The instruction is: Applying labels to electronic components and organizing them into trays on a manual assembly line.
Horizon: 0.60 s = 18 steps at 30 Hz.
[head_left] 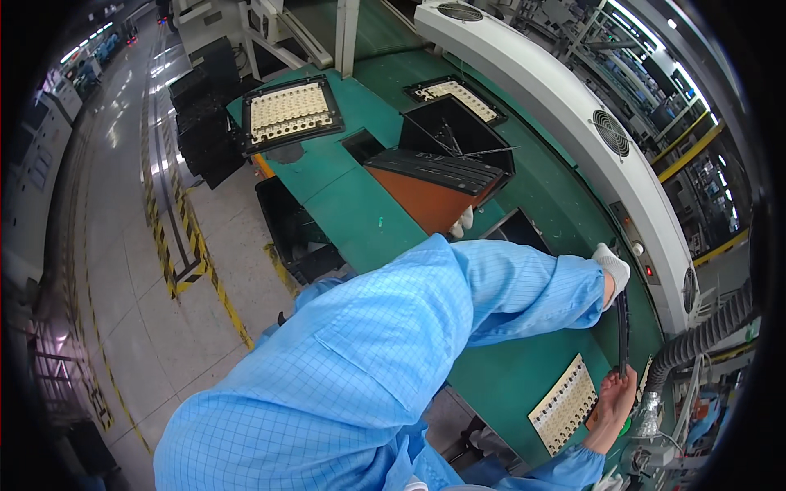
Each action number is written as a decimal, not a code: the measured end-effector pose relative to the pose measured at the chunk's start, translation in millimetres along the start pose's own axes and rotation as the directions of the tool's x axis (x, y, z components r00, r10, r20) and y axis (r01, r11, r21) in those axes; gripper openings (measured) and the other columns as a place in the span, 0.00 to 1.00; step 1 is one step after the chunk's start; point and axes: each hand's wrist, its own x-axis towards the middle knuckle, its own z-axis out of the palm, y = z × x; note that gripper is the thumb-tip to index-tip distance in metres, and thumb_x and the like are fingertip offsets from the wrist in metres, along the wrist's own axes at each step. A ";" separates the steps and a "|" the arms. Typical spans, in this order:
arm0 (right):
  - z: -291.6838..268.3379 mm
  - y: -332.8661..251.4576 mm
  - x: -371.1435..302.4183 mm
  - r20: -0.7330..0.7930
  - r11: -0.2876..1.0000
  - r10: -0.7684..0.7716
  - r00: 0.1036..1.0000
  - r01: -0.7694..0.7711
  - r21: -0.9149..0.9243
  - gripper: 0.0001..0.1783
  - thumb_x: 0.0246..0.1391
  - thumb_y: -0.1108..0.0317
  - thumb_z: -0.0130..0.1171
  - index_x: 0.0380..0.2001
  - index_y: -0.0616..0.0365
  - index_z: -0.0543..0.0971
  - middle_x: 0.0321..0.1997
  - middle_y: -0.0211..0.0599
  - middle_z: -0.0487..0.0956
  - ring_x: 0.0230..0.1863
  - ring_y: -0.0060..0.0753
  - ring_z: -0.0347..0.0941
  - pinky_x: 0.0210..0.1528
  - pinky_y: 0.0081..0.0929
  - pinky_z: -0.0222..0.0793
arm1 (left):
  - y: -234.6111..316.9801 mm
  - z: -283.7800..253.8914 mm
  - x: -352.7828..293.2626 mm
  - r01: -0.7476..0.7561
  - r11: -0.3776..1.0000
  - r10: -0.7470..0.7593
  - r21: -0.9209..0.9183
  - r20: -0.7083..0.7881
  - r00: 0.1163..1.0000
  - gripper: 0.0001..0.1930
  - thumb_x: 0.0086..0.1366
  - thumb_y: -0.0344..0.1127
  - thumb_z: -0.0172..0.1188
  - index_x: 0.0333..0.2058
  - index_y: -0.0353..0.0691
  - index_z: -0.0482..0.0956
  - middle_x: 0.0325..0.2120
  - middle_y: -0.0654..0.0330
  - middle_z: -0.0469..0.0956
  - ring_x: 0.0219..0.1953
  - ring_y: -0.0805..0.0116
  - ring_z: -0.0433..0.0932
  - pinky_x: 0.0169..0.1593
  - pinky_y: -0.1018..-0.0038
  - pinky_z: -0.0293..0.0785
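My left hand (612, 268), in a white glove, reaches across to the right and grips the upper end of a thin black frame (623, 331), seen nearly edge-on. Its lower end is held by my right hand (616, 397), whose fingers look bare. Beside the right hand, a cream panel with rows of round holes (563, 407) lies on the green bench (495, 372). Behind my left sleeve, white-gloved fingertips (463, 221), apparently a co-worker's, touch an orange-brown-sided black box (430, 192); the rest of that person is mostly hidden.
Two black-framed cream panels, one at left (293, 113) and one farther back (458, 96), lie on green surfaces. A white overhead housing with fans (565, 98) arches along the right. A grey flexible hose (704, 331) hangs at right; a black bin (286, 221) stands beside the bench.
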 end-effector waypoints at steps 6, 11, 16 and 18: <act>29.0 0.5 -54.4 0.001 0.997 -0.077 0.997 0.077 -0.023 0.07 0.63 0.66 0.58 0.34 0.57 0.75 0.25 0.28 0.75 0.25 0.21 0.71 0.24 0.18 0.64 | -8.9 1.2 -95.3 0.250 -0.707 0.138 -0.661 0.218 0.966 0.31 0.67 0.52 0.49 0.62 0.41 0.61 0.62 0.43 0.64 0.62 0.50 0.67 0.63 0.44 0.59; 58.0 15.8 -53.1 0.040 0.999 -0.041 0.998 0.041 -0.015 0.07 0.64 0.67 0.56 0.37 0.59 0.76 0.26 0.30 0.77 0.24 0.20 0.71 0.22 0.17 0.64 | -33.5 -10.4 -168.9 -0.375 -0.160 -0.332 -0.913 -0.308 0.891 0.25 0.51 0.25 0.64 0.48 0.38 0.65 0.33 0.50 0.76 0.28 0.56 0.80 0.24 0.59 0.80; 106.6 17.0 -80.8 0.064 0.993 -0.107 0.992 0.110 -0.045 0.05 0.63 0.69 0.57 0.35 0.58 0.77 0.26 0.27 0.78 0.22 0.19 0.69 0.22 0.17 0.62 | -65.0 -32.9 -228.2 -0.427 -0.277 -0.277 -0.861 -0.354 0.893 0.27 0.52 0.26 0.63 0.51 0.38 0.65 0.30 0.54 0.75 0.22 0.61 0.76 0.22 0.62 0.77; 119.8 14.6 -97.2 0.110 0.986 -0.136 0.985 0.145 -0.078 0.05 0.62 0.69 0.58 0.38 0.58 0.76 0.28 0.26 0.78 0.24 0.18 0.70 0.24 0.17 0.62 | -80.5 -39.7 -250.6 -0.431 -0.411 -0.193 -0.803 -0.385 0.902 0.23 0.53 0.24 0.61 0.49 0.38 0.65 0.30 0.54 0.74 0.23 0.62 0.76 0.25 0.60 0.80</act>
